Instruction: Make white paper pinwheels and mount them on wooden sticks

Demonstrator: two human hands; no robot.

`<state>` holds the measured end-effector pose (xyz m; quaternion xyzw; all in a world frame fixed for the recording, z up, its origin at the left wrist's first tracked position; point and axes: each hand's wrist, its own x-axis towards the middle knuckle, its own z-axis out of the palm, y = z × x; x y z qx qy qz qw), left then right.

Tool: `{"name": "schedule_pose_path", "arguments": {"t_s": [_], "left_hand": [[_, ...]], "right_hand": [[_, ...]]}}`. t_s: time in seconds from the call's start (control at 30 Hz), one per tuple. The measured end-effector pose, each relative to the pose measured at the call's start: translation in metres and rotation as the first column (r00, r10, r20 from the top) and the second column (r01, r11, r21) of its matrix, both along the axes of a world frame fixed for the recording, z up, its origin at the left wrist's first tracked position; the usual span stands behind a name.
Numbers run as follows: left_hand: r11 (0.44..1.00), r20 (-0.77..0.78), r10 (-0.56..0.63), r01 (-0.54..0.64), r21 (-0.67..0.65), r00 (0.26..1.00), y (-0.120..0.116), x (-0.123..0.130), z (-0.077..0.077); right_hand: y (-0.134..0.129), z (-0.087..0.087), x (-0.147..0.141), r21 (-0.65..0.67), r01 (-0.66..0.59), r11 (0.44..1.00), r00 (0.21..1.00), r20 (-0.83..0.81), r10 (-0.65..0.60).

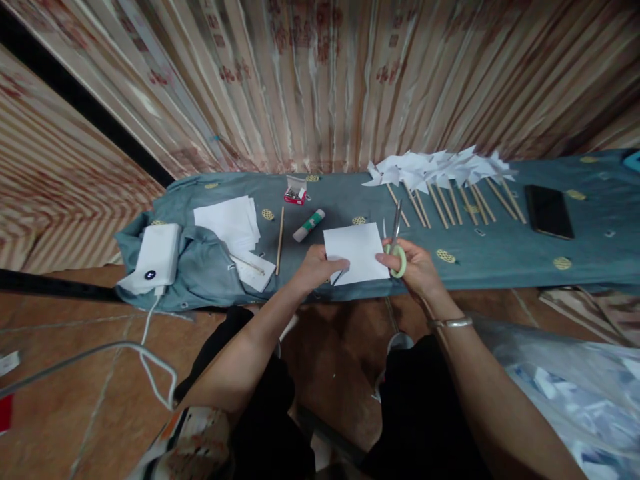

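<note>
A square sheet of white paper [354,248] is held up in front of me at the table's near edge. My left hand [320,267] pinches its left side, the thumb lying on top. A thin dark thing by that thumb is too small to make out. My right hand [415,265] grips a pair of scissors [397,257] with pale green handles, blades parted and pointing away from me. The right thumb also touches the paper's right edge. Beyond the paper lie a glue stick [309,225] and a small red box of metal pins [295,193], its lid up.
Several paper pinwheels [440,170] on wooden sticks lie at the back right, beside a dark phone [549,211]. Leftward are a loose stick [280,240], stacked white paper [227,223] and a cabled power bank [159,255]. A plastic bag of paper pieces [590,400] stands lower right.
</note>
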<state>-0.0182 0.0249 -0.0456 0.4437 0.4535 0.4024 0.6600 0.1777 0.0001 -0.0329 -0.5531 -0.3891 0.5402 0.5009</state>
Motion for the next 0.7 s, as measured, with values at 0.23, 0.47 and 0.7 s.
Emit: {"name": "schedule_pose_path", "arguments": {"t_s": [0.23, 0.47, 0.7], "left_hand": [[0.975, 0.363, 0.184, -0.124, -0.183, 0.913, -0.005, 0.013, 0.018], [0.927, 0.383, 0.34, -0.237, -0.291, 0.859, -0.006, 0.031, 0.02], [0.901, 0.366, 0.417, -0.326, -0.286, 0.832, 0.003, 0.03, 0.015]], "right_hand": [[0.005, -0.006, -0.013, 0.021, 0.278, 0.96, 0.948, -0.169, -0.27], [0.01, -0.003, -0.03, 0.031, 0.267, 0.963, 0.929, -0.272, -0.249], [0.009, -0.002, -0.037, 0.043, 0.171, 0.984, 0.968, -0.192, -0.16]]}}
